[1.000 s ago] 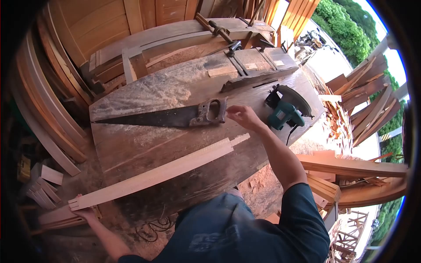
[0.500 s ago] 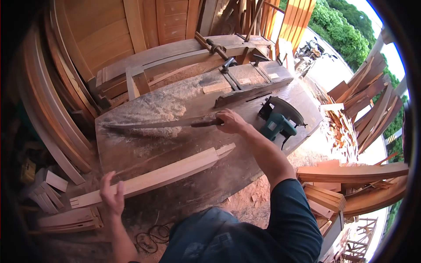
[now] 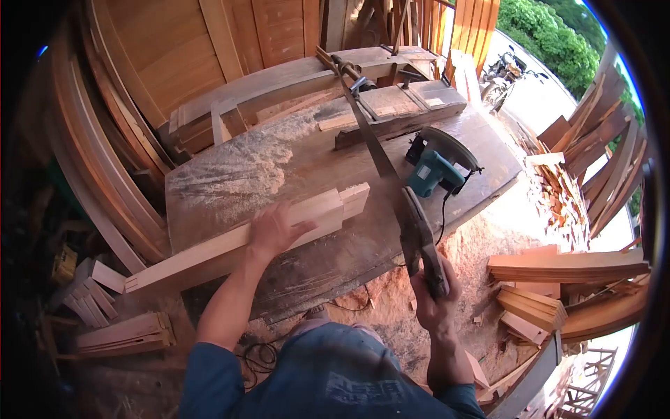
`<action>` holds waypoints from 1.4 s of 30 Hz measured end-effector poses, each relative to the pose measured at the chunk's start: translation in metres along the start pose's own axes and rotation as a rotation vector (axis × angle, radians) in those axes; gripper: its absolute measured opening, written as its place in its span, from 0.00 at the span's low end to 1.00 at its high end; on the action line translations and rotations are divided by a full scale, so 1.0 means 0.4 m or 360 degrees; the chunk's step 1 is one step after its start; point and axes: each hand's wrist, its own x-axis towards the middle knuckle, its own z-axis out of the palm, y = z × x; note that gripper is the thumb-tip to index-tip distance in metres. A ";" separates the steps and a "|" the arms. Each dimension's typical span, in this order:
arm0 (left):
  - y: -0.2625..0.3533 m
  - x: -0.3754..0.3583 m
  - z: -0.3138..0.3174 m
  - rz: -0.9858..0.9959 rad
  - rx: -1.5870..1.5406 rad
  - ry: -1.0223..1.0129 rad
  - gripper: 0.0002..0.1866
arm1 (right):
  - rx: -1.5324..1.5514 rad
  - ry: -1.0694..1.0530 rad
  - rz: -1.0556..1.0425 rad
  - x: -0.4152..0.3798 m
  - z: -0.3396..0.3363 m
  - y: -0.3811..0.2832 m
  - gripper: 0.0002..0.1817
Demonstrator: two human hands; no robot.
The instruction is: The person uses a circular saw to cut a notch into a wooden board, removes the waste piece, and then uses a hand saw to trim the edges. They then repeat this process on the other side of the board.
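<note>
My right hand (image 3: 438, 302) is wrapped round the handle of a handsaw (image 3: 380, 159), right of the beam. The long blade points up and away over the workbench (image 3: 317, 166), its tip near the clamps. My left hand (image 3: 272, 232) lies over a pale wooden beam (image 3: 202, 260), with the thumb out along its top and the fingers at the far side, slightly blurred. At its right end the beam has a stepped tenon (image 3: 354, 200); its left end, cut with small notches, hangs past the bench edge.
A teal circular saw (image 3: 433, 173) with a cord sits on the bench right of the blade. Sawdust (image 3: 234, 171) covers the left part. A clamped wooden frame (image 3: 220, 126) lies at the back. Stacked boards (image 3: 569, 265) stand at right, curved planks (image 3: 105, 160) at left.
My right hand has brought the handsaw up off the bench and toward me, swinging its blade from leftward to away. My left hand has moved right onto the beam.
</note>
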 end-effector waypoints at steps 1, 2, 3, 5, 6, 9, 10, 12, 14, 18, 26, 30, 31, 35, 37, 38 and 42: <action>0.015 0.014 0.016 0.0082 -0.0044 0.0104 0.37 | -0.0015 0.0043 0.0103 -0.041 -0.007 0.015 0.26; 0.033 0.037 0.050 0.0012 -0.0070 0.0127 0.35 | -0.0071 0.0090 0.0044 -0.065 -0.019 0.015 0.24; 0.054 0.064 0.094 -0.0058 -0.0096 0.0145 0.33 | -0.0016 0.0141 0.0041 -0.100 -0.027 0.022 0.22; 0.118 0.100 0.104 -0.0211 -0.0097 0.0044 0.30 | 0.0079 0.0240 0.0041 -0.165 -0.040 0.037 0.17; 0.159 0.112 0.082 -0.0299 -0.0071 -0.0072 0.29 | -0.0056 0.0197 -0.0017 -0.175 -0.056 -0.008 0.16; 0.176 0.132 0.107 -0.0418 -0.0014 -0.0054 0.28 | 0.0115 0.0250 0.0140 -0.261 -0.081 0.043 0.16; 0.176 0.132 0.113 -0.0430 0.0004 0.0008 0.28 | 0.0088 0.0189 0.0128 -0.276 -0.092 0.041 0.17; 0.177 0.133 0.117 -0.0455 -0.0001 -0.0010 0.29 | 0.0028 0.0066 0.0102 -0.301 -0.118 0.034 0.19; 0.181 0.129 0.116 -0.0484 0.0009 -0.0016 0.30 | 0.0038 0.0041 0.0093 -0.323 -0.137 0.041 0.19; 0.174 0.138 0.127 -0.0490 0.0056 0.0018 0.32 | 0.0125 0.0125 -0.0111 -0.362 -0.151 0.040 0.27; 0.180 0.129 0.118 -0.0517 0.0113 0.0027 0.32 | 0.0191 -0.0097 -0.0026 -0.381 -0.179 0.038 0.29; 0.166 0.135 0.131 -0.0522 0.0099 0.0022 0.34 | 0.0189 -0.0105 -0.0012 -0.424 -0.205 0.034 0.29; 0.167 0.135 0.130 -0.0532 0.0107 0.0030 0.35 | 0.0159 -0.0087 -0.0075 -0.430 -0.211 0.043 0.29; 0.166 0.133 0.134 -0.0547 0.0122 0.0005 0.35 | 0.0113 -0.0036 -0.0080 -0.396 -0.179 0.034 0.28; 0.172 0.131 0.124 -0.0543 0.0112 -0.0009 0.35 | 0.0034 -0.0061 0.0011 -0.359 -0.145 0.034 0.28; 0.177 0.130 0.117 -0.0543 0.0107 -0.0013 0.34 | 0.0064 -0.0028 -0.0036 -0.352 -0.137 0.032 0.28; 0.168 0.139 0.129 -0.0544 0.0151 -0.0006 0.34 | 0.0105 -0.0043 0.0003 -0.474 -0.211 0.049 0.28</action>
